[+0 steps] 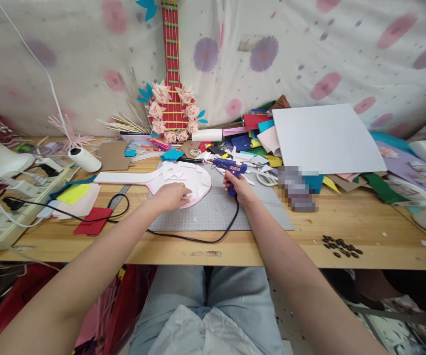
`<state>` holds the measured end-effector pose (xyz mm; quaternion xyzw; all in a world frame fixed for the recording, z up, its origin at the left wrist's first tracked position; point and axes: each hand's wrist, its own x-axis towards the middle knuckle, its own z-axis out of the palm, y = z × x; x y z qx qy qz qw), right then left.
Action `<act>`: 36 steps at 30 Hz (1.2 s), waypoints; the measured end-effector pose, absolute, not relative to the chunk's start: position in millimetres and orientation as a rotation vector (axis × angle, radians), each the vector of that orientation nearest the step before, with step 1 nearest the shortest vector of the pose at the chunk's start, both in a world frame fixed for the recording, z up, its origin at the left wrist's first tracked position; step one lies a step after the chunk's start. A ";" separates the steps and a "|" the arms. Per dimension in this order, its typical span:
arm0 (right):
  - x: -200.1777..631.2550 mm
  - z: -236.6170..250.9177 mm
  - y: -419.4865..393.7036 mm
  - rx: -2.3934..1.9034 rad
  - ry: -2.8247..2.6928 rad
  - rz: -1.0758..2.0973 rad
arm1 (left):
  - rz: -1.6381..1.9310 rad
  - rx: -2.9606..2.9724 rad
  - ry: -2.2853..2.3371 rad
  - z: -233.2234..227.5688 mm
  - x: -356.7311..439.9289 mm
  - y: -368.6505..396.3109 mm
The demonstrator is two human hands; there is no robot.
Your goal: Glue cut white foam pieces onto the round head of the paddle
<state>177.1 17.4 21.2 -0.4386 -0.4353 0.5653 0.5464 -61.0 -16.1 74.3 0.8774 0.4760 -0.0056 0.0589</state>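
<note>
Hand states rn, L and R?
Left hand: at the white cutout, fingers curled; whether it grips anything, can't tell.
Right hand: closed, holding the blue glue gun.

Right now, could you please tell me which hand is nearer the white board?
Right. The right hand, holding the glue gun, is left of the white board; the left hand is farther left, at the white cutout.
</note>
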 end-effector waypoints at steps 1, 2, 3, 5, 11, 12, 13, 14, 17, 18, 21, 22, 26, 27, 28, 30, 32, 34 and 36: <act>177.1 21.1 17.5 -1.038 -1.028 1.343 | -0.020 2.653 1.454 74.0 -60.3 -16.3; 177.1 20.9 17.6 -1.034 -1.026 1.345 | -0.026 2.650 1.462 73.5 -59.9 -16.5; 177.2 20.7 17.7 -1.030 -1.028 1.345 | -0.030 2.648 1.462 72.8 -59.6 -16.6; 177.3 20.3 17.8 -1.027 -1.036 1.344 | -0.027 2.645 1.445 71.2 -59.5 -16.4; 176.9 21.0 17.6 -1.018 -1.044 1.359 | -0.029 2.659 1.384 67.6 -59.9 -13.4; 176.7 21.2 17.3 -1.016 -1.042 1.360 | -0.041 2.668 1.381 67.5 -59.9 -12.9; 176.6 21.4 17.1 -1.015 -1.042 1.361 | -0.053 2.674 1.382 67.6 -59.8 -12.5; 176.4 21.6 16.8 -1.016 -1.044 1.361 | -0.061 2.675 1.387 67.9 -59.7 -12.2; 176.2 22.2 16.1 -1.019 -1.049 1.364 | -0.072 2.662 1.408 69.1 -59.3 -11.8; 176.2 22.4 15.9 -1.018 -1.050 1.367 | -0.076 2.658 1.413 69.4 -59.1 -11.7; 176.0 23.0 15.5 -1.010 -1.057 1.373 | -0.072 2.641 1.427 69.7 -58.5 -11.5; 175.9 23.1 15.3 -1.007 -1.058 1.375 | -0.056 2.631 1.433 69.5 -58.2 -11.3; 175.3 23.6 14.9 -1.017 -1.051 1.375 | -0.025 2.608 1.438 68.7 -57.5 -10.8; 175.3 23.8 14.8 -1.021 -1.049 1.375 | -0.044 2.615 1.437 68.9 -57.3 -10.8; 175.2 23.9 14.7 -1.023 -1.050 1.374 | -0.073 2.625 1.437 69.4 -57.1 -11.0; 175.1 24.3 14.5 -1.020 -1.050 1.374 | -0.128 2.644 1.437 70.8 -56.7 -11.5; 175.2 24.4 14.4 -1.014 -1.045 1.377 | -0.157 2.653 1.439 72.6 -56.4 -12.1; 175.2 24.3 14.5 -1.012 -1.041 1.379 | -0.162 2.655 1.441 74.0 -56.3 -12.4; 175.3 24.0 14.7 -1.009 -1.040 1.382 | -0.160 2.655 1.440 74.7 -56.5 -12.3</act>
